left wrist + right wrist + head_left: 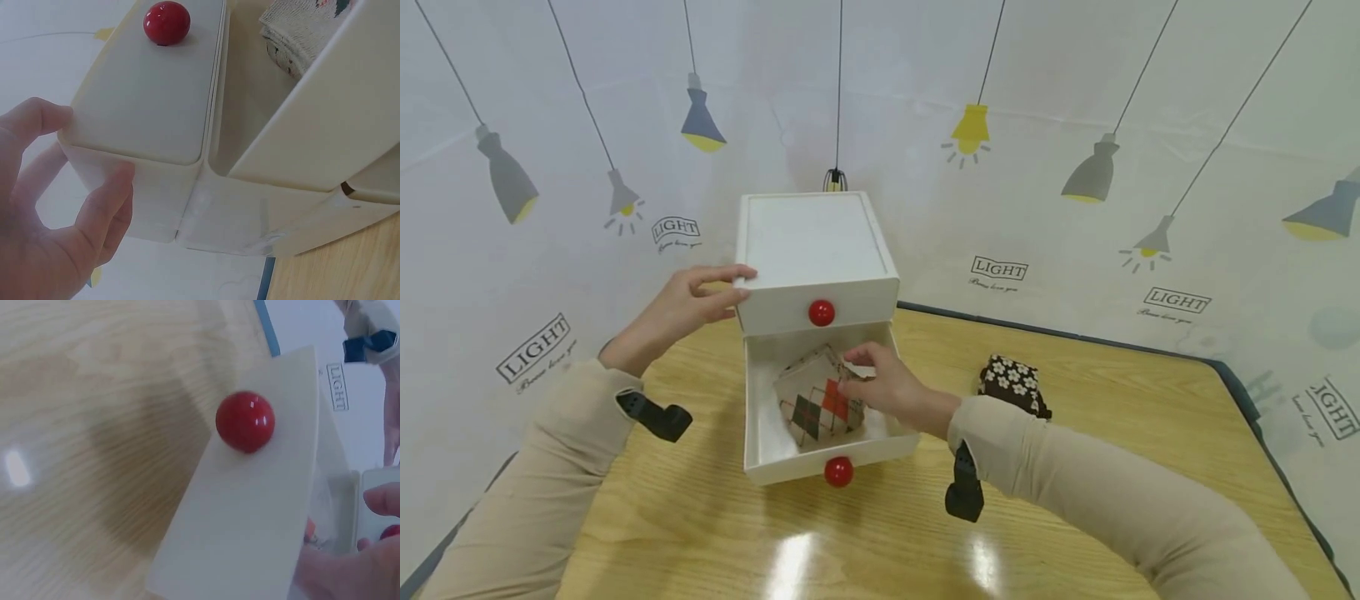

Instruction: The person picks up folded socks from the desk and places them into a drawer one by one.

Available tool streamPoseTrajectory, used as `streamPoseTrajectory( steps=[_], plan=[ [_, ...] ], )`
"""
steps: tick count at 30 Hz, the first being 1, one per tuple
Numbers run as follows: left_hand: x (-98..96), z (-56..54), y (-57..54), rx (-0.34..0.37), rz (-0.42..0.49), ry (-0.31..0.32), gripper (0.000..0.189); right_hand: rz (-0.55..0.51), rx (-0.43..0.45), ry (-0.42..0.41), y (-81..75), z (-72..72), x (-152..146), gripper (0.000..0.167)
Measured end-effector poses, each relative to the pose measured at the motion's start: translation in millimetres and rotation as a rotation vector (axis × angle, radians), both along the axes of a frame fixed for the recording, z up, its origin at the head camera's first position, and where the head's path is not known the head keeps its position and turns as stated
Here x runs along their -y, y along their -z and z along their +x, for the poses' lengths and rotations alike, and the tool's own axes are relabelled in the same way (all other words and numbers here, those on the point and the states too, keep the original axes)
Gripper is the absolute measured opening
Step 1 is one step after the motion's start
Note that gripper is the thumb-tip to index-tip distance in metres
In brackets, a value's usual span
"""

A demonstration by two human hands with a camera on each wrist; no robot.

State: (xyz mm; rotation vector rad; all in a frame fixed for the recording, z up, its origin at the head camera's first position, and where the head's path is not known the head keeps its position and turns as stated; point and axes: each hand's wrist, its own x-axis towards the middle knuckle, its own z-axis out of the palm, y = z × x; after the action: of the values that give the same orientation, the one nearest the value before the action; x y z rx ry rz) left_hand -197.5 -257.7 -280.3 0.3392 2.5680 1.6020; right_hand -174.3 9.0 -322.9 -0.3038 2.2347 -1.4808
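Note:
A white two-drawer box (816, 242) stands on the table, its lower drawer (760, 417) pulled out and its upper drawer (782, 310) closed. My left hand (681, 308) rests on the box's upper left corner, one fingertip on the top and another against the side. Inside the lower drawer lies a folded argyle-patterned cloth (808, 412) in beige, dark green and red. My right hand (891, 387) reaches in over it, thumb and index finger apart at the cloth's right edge. In the right wrist view, the drawer front partly hides that hand.
Each drawer carries a red round knob, the upper knob (822, 312) and the lower knob (838, 472). A dark folded cloth with white flowers (1011, 382) lies to the right on the wooden table (1120, 467). Behind stands a lamp-printed backdrop (910, 233).

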Motion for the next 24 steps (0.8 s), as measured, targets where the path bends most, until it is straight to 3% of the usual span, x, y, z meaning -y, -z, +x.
streamPoseTrajectory(
  steps=[4,11,18,24],
  plan=[
    [0.7,-0.3,0.5,0.004,0.0,-0.007,0.048,-0.061,0.015,-0.043,-7.2,13.5,-6,0.037],
    [-0.1,-0.4,1.0,0.015,0.0,0.002,0.05,-0.196,-0.066,-0.133,-6.5,43.1,-23,0.032],
    [-1.1,-0.8,0.7,0.022,0.0,0.0,0.051,-0.323,-0.111,-0.137,28.5,79.1,-35,0.028],
    [-0.9,-0.3,0.3,0.016,0.004,0.0,0.051,-0.427,-0.171,-0.096,66.6,93.7,-36,0.025]
  ],
)
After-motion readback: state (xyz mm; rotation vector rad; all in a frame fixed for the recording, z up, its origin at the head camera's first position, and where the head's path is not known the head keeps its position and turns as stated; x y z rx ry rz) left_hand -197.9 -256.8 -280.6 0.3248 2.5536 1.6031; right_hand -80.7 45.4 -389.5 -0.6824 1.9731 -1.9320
